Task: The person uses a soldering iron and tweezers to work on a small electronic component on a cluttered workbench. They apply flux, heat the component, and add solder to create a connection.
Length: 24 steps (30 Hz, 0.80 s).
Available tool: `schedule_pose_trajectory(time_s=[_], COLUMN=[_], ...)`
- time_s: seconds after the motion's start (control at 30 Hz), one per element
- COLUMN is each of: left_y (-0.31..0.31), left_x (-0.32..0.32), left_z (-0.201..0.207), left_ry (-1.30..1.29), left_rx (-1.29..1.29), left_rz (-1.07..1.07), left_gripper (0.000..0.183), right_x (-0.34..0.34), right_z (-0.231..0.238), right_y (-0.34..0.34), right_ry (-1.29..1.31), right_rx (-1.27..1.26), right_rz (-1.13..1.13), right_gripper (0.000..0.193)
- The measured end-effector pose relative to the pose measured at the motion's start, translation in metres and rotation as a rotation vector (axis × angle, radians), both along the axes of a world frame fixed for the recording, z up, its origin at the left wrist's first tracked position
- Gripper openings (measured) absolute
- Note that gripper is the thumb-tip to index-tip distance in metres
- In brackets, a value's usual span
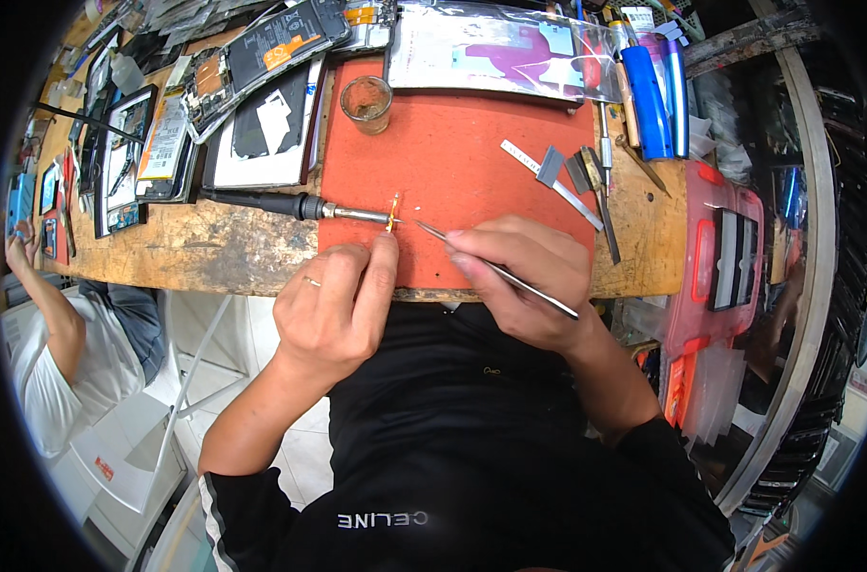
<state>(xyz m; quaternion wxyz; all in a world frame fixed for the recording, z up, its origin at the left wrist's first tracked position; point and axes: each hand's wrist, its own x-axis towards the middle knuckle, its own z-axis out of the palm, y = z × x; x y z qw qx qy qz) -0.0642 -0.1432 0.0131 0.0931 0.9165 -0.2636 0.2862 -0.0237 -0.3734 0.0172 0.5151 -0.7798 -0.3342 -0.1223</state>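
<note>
My left hand [333, 300], wearing a ring, has its fingers curled, with the index fingertip at the lower end of a thin orange strip [393, 212] that looks like a small flex cable. Between my right thumb and fingers a pair of metal tweezers [514, 276] is gripped. Its point reaches left toward the strip, stopping just short of it; my right hand [529, 272] is closed around it. A soldering iron [305, 206] with a black handle lies in from the left, its metal tip at the strip. All this is over a red mat [452, 162].
A small glass cup [367, 105] stands at the mat's back left. Opened phones and batteries [271, 48] crowd the left. A plastic-wrapped panel [490, 48] lies behind; blades [552, 167] and a blue tube [648, 100] lie right. Another person's arm [57, 310] is far left.
</note>
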Motion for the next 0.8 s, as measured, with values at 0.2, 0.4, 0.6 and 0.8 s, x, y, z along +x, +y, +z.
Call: schedule_pose_trajectory(time_s=[0.2,0.4,0.6,0.8], left_y=[-0.0003,-0.0003,-0.0002,0.0008], left_x=[-0.0004,0.0002,0.0005,-0.0003], left_z=[-0.0012,-0.0012,-0.0012,-0.0018], left_ry=[0.002,-0.003,0.002,0.005], left_rx=[-0.006,0.000,0.003,0.000], left_rz=[0.001,0.002,0.002,0.001], left_gripper=[0.030,0.030,0.031,0.031], right_x=[0.0068,0.0069,0.0052,0.0057], right_z=[-0.0063,-0.0107,-0.0119,-0.0108], right_y=[0.0051,0.0081,0.0066,0.0070], right_ry=[-0.036,-0.046,-0.021,-0.048], right_rx=[0.031,0.031,0.008,0.034], right_rz=[0.108,0.116,0.114,0.108], right_gripper=[0.027,0.028,0.029,0.029])
